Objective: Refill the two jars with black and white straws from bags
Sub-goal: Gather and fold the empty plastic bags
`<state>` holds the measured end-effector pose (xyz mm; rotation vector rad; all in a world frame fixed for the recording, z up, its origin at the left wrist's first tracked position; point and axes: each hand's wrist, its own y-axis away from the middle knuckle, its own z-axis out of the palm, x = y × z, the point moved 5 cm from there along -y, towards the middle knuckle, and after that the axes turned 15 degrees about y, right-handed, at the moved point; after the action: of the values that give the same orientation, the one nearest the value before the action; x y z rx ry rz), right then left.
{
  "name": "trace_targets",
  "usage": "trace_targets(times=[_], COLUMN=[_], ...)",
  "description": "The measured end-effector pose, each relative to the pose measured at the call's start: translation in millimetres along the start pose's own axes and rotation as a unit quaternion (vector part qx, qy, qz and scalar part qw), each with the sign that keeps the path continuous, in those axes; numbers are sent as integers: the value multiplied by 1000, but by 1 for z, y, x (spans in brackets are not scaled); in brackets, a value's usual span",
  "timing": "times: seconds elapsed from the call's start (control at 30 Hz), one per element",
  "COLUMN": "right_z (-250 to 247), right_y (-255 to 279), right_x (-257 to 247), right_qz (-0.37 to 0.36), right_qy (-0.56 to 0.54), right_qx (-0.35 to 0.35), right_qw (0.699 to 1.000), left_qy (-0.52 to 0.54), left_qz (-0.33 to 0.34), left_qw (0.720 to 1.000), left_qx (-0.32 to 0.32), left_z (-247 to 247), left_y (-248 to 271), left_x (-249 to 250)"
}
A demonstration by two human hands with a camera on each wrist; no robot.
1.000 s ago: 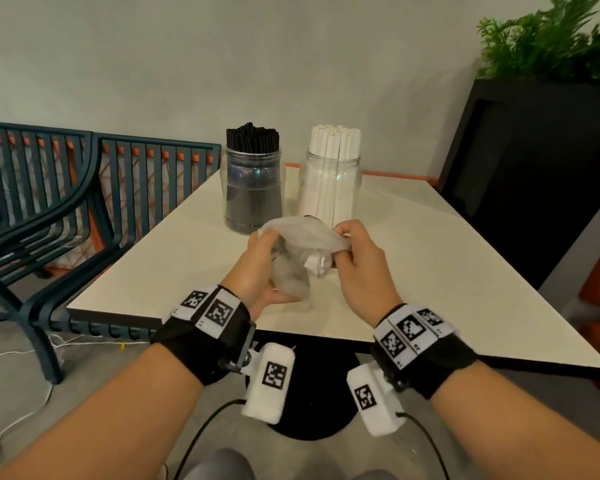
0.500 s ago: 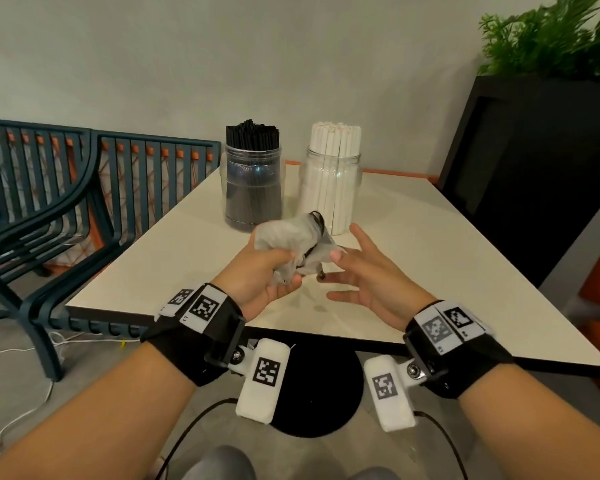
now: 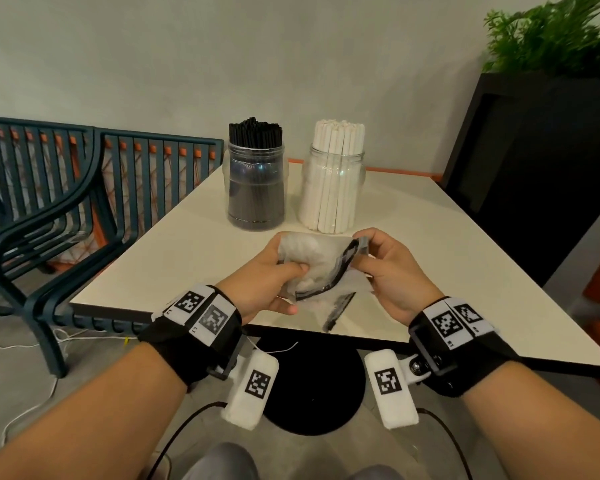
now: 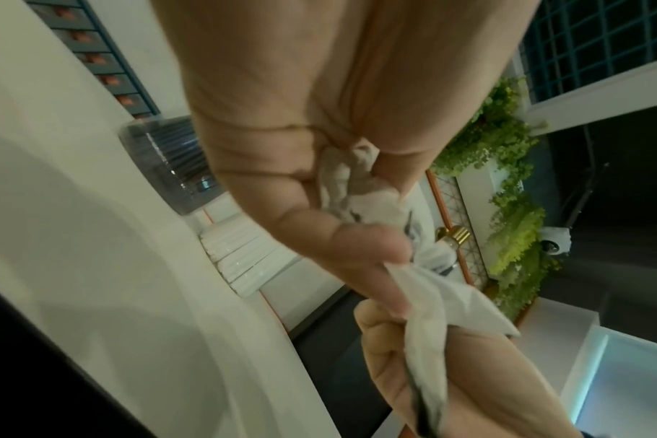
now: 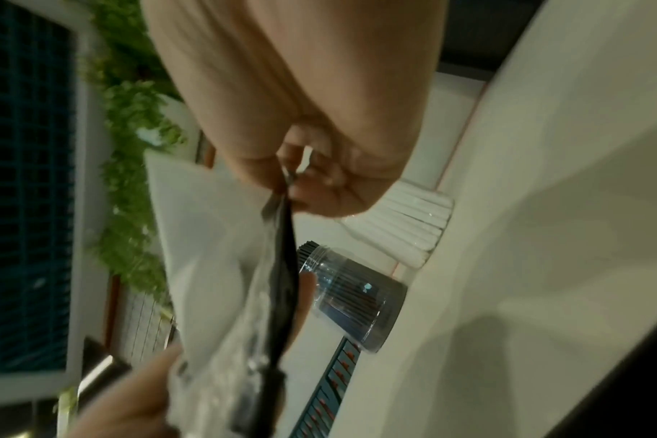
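From the head camera, my left hand (image 3: 267, 271) clutches a crumpled clear plastic bag (image 3: 317, 263) with a black strip along its edge, fingers and thumb curled round the bunched film, while my right hand (image 3: 392, 268) pinches the bag's far corner between thumb and fingertips just above the near edge of the white table (image 3: 465, 271). Beyond my knuckles stand the two jars side by side and upright: the jar of black straws (image 3: 256, 188) past my left hand, the jar of white straws (image 3: 333, 188) past my right. In the left wrist view, my left fingers (image 4: 357, 249) close on wadded film, the bag (image 4: 443, 299) stretching to my right hand (image 4: 451, 370). In the right wrist view, blurred, my right fingertips (image 5: 319, 189) nip the bag's black strip (image 5: 282, 281), both jars lying beyond them on the table.
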<state>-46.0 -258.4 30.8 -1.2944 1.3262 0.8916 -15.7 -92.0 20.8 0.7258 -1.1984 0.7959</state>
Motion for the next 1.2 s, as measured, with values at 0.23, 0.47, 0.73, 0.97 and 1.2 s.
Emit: trace_targets(times=[0.23,0.47,0.73,0.97,1.2], right_z=[9,20,25,43,50], right_y=[11,14,25,42,60], right_x=[-20,-18,-4,23,21], right_qz=[-32,-41,-199,-318,-327], right_qy=[32,44,274,523,599], right_qx=[-80,44,139,-4,-170], right_qw=[996,997,930,791,711], left_qy=[29,-158,213,211,148], left_qz=[45,159,-38,10,68], left_qw=[996,966,974,977,986], left_qx=[68,130,-65,-33,24], left_z=[-11,0,22,7,-17], left_y=[-2,5,16,2,18], left_x=[7,8,-6,-19,-31])
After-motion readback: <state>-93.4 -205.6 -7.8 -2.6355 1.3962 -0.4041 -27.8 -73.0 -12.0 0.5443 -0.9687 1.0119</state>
